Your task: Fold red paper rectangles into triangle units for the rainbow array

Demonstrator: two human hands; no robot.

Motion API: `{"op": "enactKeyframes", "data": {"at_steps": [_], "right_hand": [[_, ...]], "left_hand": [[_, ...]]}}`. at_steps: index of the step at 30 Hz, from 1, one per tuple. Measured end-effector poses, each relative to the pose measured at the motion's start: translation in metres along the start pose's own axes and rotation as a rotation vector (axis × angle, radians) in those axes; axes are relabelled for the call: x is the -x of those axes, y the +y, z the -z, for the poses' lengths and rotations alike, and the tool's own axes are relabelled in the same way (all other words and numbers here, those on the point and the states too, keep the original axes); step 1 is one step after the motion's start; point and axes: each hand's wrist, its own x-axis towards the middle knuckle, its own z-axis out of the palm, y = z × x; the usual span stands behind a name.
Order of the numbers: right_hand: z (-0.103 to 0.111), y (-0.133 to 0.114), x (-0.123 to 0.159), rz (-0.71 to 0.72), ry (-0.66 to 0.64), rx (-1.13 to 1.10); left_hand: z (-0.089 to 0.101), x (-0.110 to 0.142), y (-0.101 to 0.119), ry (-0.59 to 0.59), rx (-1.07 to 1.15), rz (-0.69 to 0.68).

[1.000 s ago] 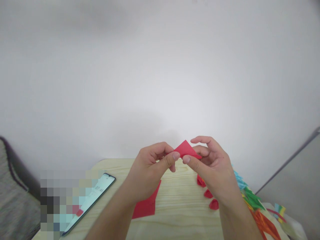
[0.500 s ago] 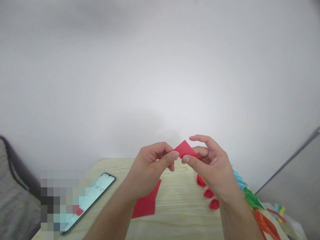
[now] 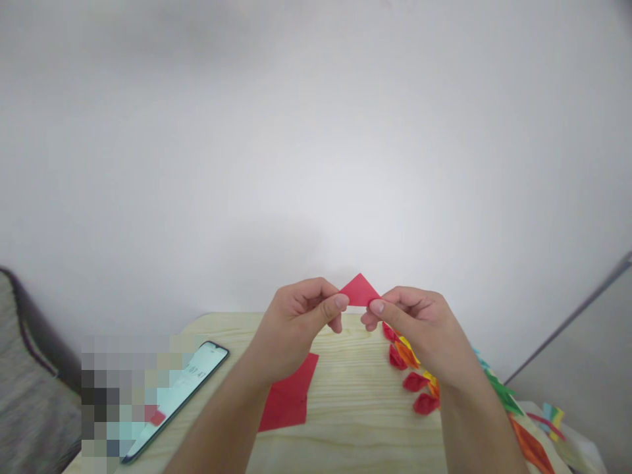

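Note:
A small red sheet of paper folded into a triangle [image 3: 360,291] is held up above the far part of the table, its point upward. My left hand [image 3: 306,316] pinches its left corner between thumb and fingers. At the right corner, my right hand [image 3: 415,322] grips the paper the same way, thumb on the near face. Flat red paper [image 3: 289,398] lies on the table, partly covered by my left forearm. Right of centre sit several small folded red paper pieces [image 3: 415,381], with yellow and orange ones beside them, partly behind my right hand.
A smartphone [image 3: 182,395] lies at the left of the light wooden table [image 3: 355,434], partly under a pixelated patch. Green folded paper [image 3: 501,394] and orange folded paper [image 3: 532,447] line the right edge. A pale wall [image 3: 316,164] rises directly behind the table.
My right hand has shifted its hold, its raised fingers curling in to pinch the right corner. The red paper has moved slightly up and left and now shows as a flatter triangle.

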Motion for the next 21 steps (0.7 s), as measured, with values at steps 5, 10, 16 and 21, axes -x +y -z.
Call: {"op": "enactKeyframes", "data": {"at_steps": [5,10,16,21], "right_hand": [[0.002,-0.001,0.000,-0.020,-0.019,0.007],[0.000,-0.001,-0.001,-0.013,-0.005,-0.005],[-0.003,0.002,-0.002,-0.004,0.046,-0.073],[-0.002,0.009,-0.004,-0.001,0.085,-0.115]], "left_hand": [[0.001,0.000,-0.001,-0.014,0.000,0.004],[0.001,0.000,-0.001,-0.023,0.023,-0.004],[0.000,-0.001,-0.001,-0.042,0.047,-0.018],[0.001,-0.001,-0.003,-0.047,0.024,-0.001]]}}
